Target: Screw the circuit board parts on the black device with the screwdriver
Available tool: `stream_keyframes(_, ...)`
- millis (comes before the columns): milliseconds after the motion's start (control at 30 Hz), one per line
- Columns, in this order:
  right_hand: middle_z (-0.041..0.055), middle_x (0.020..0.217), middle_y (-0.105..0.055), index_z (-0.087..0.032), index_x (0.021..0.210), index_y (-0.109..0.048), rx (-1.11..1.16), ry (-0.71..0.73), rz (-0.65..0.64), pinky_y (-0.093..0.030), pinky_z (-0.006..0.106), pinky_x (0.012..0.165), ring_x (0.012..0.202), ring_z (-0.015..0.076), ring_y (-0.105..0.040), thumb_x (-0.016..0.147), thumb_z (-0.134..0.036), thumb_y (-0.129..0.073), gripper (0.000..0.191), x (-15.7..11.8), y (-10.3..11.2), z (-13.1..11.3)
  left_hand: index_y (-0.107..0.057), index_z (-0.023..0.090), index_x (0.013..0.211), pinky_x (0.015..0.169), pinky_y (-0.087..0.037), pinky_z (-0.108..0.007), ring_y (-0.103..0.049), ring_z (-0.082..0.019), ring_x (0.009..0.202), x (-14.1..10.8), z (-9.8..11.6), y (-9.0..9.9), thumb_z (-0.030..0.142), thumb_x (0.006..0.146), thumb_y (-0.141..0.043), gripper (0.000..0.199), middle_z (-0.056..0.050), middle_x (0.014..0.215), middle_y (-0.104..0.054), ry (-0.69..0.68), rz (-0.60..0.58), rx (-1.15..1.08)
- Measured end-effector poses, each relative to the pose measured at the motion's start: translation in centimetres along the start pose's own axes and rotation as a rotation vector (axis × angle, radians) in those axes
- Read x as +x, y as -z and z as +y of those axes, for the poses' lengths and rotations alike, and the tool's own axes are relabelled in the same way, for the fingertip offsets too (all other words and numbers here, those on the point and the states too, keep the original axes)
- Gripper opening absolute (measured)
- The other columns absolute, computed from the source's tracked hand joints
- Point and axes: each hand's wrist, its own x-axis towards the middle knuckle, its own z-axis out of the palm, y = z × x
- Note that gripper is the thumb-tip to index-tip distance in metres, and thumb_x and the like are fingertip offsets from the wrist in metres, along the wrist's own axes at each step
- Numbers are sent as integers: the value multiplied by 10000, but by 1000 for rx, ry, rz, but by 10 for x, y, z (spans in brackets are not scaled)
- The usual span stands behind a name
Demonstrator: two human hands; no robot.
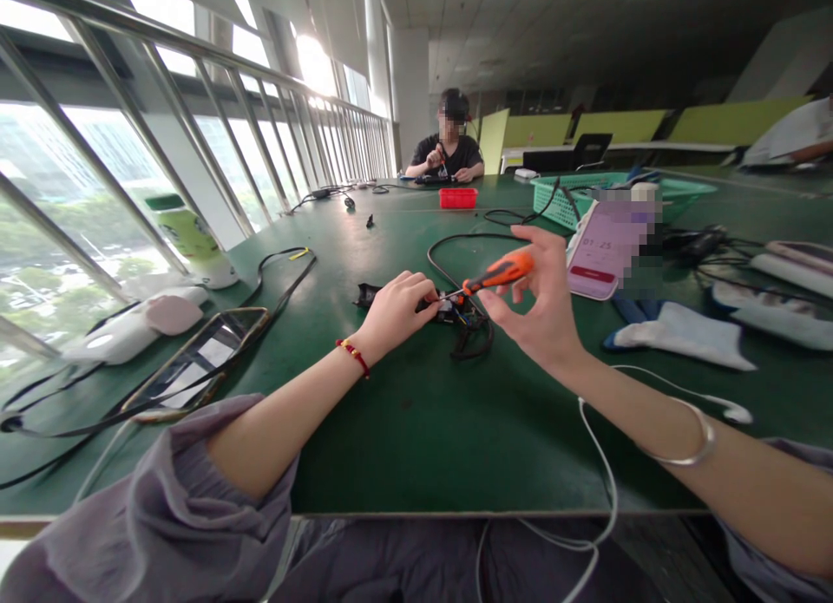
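Note:
My left hand (404,308) lies over a black elongated device (370,296) on the table. Its thumb and fingers are closed on the device near a spot where its inside and small coloured wires show. An orange-and-black screwdriver (500,272) sits loosely in my right hand (543,304), the handle between curled fingers and thumb. Its thin metal shaft points left and down to the exposed part, beside my left fingertips. Whether the tip sits in a screw is too small to tell. A dark cable (449,239) curves behind the device.
A phone (595,252) leans against a green basket (556,206) at right, near gloves (683,334). Ahead stand a red box (458,199) and a seated person (449,147). On the left are another phone (199,360), a cup (195,243) and straps. An earphone cord (608,473) hangs over the front edge.

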Motion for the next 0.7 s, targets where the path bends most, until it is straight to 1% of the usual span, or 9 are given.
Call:
stream_keyframes(100, -61, 637, -506, -237, 1029, -508, -47, -69, -45, -402, 264, 506, 478, 95, -466, 782, -356, -621, 297, -1, 1, -2, -575, 195, 766, 703, -410, -296, -525, -185, 827, 0, 0, 0, 259, 857, -565, 111, -23, 846, -620, 8, -4, 4)
stream_keyframes(167, -52, 655, -514, -235, 1002, -516, -31, -39, -53, -415, 266, 518, 498, 96, -478, 800, -334, -594, 238, -1, 1, -3, -576, 194, 768, 706, -411, -296, -524, -184, 831, 0, 0, 0, 257, 858, -565, 110, -22, 844, -619, 6, -1, 2)
stream_keyframes(267, -1, 854, -575, -256, 1162, -434, 26, 44, -32, -440, 269, 532, 671, 132, -551, 738, -275, -638, 471, -1, 0, -2, -573, 194, 768, 699, -409, -292, -522, -183, 835, 0, 0, -1, 273, 861, -569, 123, -17, 838, -617, 1, 3, -8)
stream_keyframes(333, -1, 877, -573, -260, 1218, -388, 20, 32, -19, -434, 264, 526, 688, 134, -555, 703, -283, -669, 587, -1, -1, -1, -572, 194, 767, 694, -406, -291, -521, -183, 831, 0, 0, -1, 283, 861, -572, 130, -14, 836, -617, 0, 1, -11)
stream_keyframes(400, -40, 756, -542, -244, 1171, -437, -23, -26, -39, -412, 258, 517, 571, 105, -513, 711, -320, -675, 523, -2, 0, -1, -572, 194, 767, 697, -405, -292, -519, -182, 827, 0, 0, -1, 275, 860, -572, 124, -14, 840, -618, -1, 1, -6)
stream_keyframes(467, -63, 660, -495, -224, 1049, -514, -47, -68, -60, -401, 257, 517, 479, 77, -454, 755, -351, -642, 345, -2, 0, -1, -571, 193, 766, 701, -405, -293, -519, -181, 824, 0, 0, -1, 259, 858, -572, 114, -15, 841, -618, -2, 5, 0)
stream_keyframes(533, -55, 665, -500, -219, 991, -533, -34, -54, -57, -410, 259, 521, 480, 77, -458, 781, -332, -613, 252, -2, 0, -1, -569, 192, 764, 699, -404, -293, -519, -182, 825, 0, 0, -1, 255, 856, -573, 112, -15, 836, -618, -3, 9, 3)
stream_keyframes(567, -42, 703, -521, -224, 1021, -522, -14, -28, -44, -422, 261, 527, 522, 91, -490, 775, -307, -615, 276, -1, 0, -1, -568, 193, 761, 696, -404, -293, -519, -183, 825, 0, 0, -1, 260, 857, -573, 117, -15, 833, -617, -3, 9, 2)
stream_keyframes(700, -2, 856, -574, -239, 1208, -410, 31, 37, -17, -467, 274, 578, 728, 148, -576, 701, -244, -671, 570, -1, -2, 2, -565, 195, 756, 689, -403, -293, -520, -186, 825, 0, 0, -1, 280, 861, -570, 135, -17, 831, -617, -4, 2, -3)
